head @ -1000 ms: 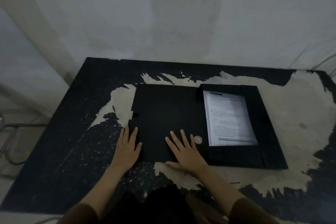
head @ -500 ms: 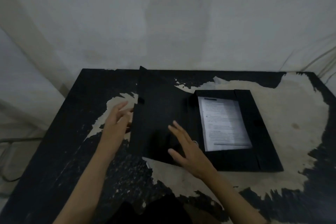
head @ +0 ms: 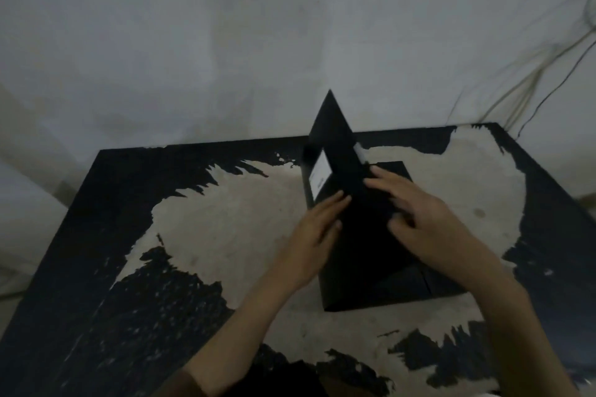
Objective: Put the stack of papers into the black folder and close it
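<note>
The black folder (head: 364, 255) lies right of the middle of the table, its base flat. Its cover (head: 335, 138) stands raised and tilts over to the right, one corner pointing up. A white label (head: 319, 178) shows on the spine side. The stack of papers is hidden under the cover. My left hand (head: 314, 235) holds the cover from the left, fingers along its outer face and thumb below. My right hand (head: 422, 219) rests on the cover's right side with fingers spread, gripping nothing.
The table (head: 225, 222) is black with large worn pale patches, and its far edge meets a grey wall (head: 258, 42). Thin cables (head: 535, 74) hang down the wall at the far right corner.
The cover was lying open flat to the left. My left hand lifted it and swung it up and over to the right, covering the papers. My right hand moved right onto it.
</note>
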The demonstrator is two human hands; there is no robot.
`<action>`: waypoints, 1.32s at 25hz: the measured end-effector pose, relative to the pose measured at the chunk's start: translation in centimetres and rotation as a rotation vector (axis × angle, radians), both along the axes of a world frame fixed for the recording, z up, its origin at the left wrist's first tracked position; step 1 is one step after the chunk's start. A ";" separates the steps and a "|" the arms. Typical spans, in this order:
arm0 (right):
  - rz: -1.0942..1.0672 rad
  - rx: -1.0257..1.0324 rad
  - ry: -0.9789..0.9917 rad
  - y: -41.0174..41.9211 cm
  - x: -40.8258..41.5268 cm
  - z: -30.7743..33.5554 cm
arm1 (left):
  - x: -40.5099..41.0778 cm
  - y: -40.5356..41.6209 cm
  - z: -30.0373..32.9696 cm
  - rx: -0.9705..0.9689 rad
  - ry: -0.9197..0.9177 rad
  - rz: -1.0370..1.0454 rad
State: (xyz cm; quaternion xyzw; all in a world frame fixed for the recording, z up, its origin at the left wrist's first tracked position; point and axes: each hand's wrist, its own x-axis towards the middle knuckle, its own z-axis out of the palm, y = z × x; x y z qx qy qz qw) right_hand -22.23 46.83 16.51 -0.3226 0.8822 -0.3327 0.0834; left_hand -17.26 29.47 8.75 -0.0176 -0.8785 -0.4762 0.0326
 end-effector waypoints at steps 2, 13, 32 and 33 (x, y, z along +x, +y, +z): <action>-0.142 0.054 0.035 2.8 -1.2 -1.3 | -0.7 0.8 -3.2 -0.224 -0.118 -0.129; -0.613 0.218 -0.010 8.4 -4.0 -15.8 | -3.0 3.3 -8.4 -0.719 -0.428 -0.358; -0.476 0.895 -0.163 5.0 -8.3 -12.1 | -5.3 1.5 -4.3 -0.623 -0.529 -0.408; -0.438 0.928 -0.185 4.4 -8.6 -10.8 | -5.4 0.9 -3.3 -0.607 -0.515 -0.385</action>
